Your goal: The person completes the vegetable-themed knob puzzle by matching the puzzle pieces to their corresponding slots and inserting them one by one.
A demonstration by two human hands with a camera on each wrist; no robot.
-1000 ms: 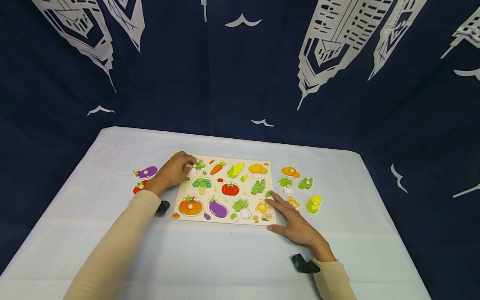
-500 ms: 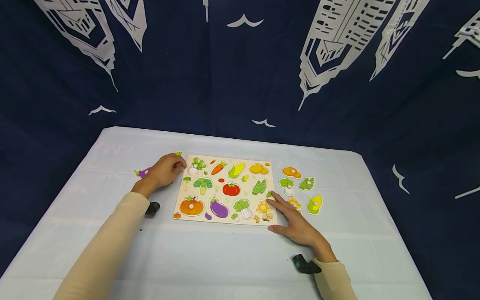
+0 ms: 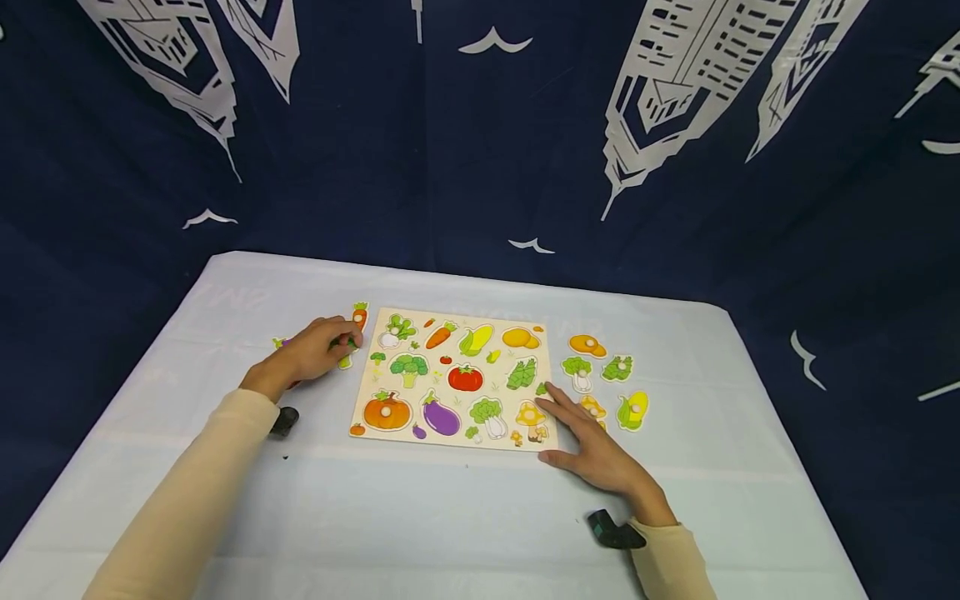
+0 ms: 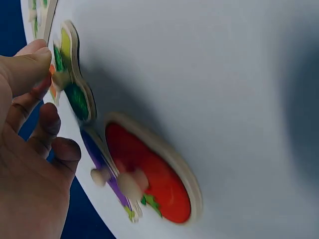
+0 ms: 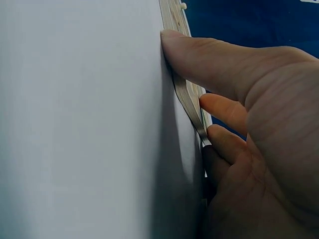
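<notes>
My left hand is over a green broccoli puzzle piece lying left of the board. The fingertips are curled close around its knob; whether they pinch it, I cannot tell. A red tomato piece and a purple eggplant piece lie nearest to that hand, and a carrot piece lies beyond its fingers. The wooden vegetable puzzle board is flat on the table, with a pumpkin piece and a radish piece's place showing. My right hand rests straight fingers on the board's right edge, thumb at its near corner.
Right of the board lie a potato piece, a bok choy piece, a green leafy piece, a corn piece and a partly hidden mushroom piece. A dark patterned curtain hangs behind the white table.
My left hand has left the radish spot at the board's top left corner and moved left and nearer, onto the broccoli piece. The right hand stays put.
</notes>
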